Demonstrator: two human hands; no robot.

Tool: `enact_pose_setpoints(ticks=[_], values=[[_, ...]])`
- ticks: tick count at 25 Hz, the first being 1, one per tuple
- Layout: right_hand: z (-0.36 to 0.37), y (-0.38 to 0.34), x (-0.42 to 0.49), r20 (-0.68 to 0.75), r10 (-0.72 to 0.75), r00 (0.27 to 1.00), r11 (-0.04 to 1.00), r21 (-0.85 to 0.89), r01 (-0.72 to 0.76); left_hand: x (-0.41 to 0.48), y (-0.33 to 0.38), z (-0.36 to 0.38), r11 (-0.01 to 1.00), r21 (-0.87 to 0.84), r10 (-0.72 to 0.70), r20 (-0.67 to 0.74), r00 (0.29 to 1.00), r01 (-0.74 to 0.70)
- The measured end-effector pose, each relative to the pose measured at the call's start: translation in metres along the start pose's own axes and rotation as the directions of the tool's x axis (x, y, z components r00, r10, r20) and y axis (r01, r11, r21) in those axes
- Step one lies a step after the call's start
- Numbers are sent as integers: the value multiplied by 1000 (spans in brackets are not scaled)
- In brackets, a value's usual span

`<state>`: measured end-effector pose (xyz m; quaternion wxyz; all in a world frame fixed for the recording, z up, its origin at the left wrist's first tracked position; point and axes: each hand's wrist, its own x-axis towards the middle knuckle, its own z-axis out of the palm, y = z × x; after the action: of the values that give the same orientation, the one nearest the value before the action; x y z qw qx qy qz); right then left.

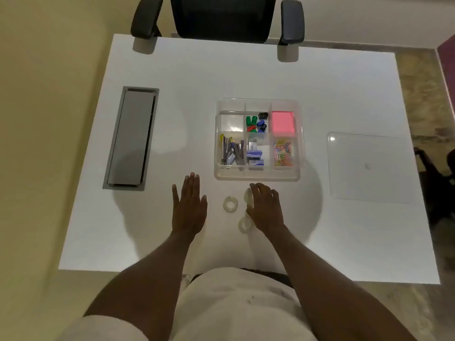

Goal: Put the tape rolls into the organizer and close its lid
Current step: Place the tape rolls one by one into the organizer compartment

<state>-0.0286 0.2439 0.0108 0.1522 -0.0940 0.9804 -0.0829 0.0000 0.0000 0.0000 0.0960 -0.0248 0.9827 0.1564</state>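
My right hand curls its grip over a clear tape roll just short of the clear compartmented organizer; pinch, then drop into its empty far-left cell; left hand flat, empty.

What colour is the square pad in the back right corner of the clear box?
Pink. The pad shows clearly in the head view, inside the organizer.

Clear organizer (pink pad), seemingly whitish tape rolls.
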Motion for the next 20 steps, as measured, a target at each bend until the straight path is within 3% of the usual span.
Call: enact_pose_setpoints(ticks=[4, 10, 16, 20], values=[[4, -4, 5, 23, 55, 998, 998, 3, -55, 18, -1, 12, 1000, -1, 4, 49, 999, -4], [8, 0, 22, -13, 17, 1000, 1000, -4, -17, 50, -7, 32, 998, -49, 35, 35, 999, -34], [-9, -2, 21, -224, -90, 970, 986, 120, 119, 51, -14, 47, 998, -48, 44, -61, 997, -47], [-42, -17, 66, -332, -72, 940, 970, 198, 144, 51, -13, 47, 999, -44, 27, -79, 997, -30]])
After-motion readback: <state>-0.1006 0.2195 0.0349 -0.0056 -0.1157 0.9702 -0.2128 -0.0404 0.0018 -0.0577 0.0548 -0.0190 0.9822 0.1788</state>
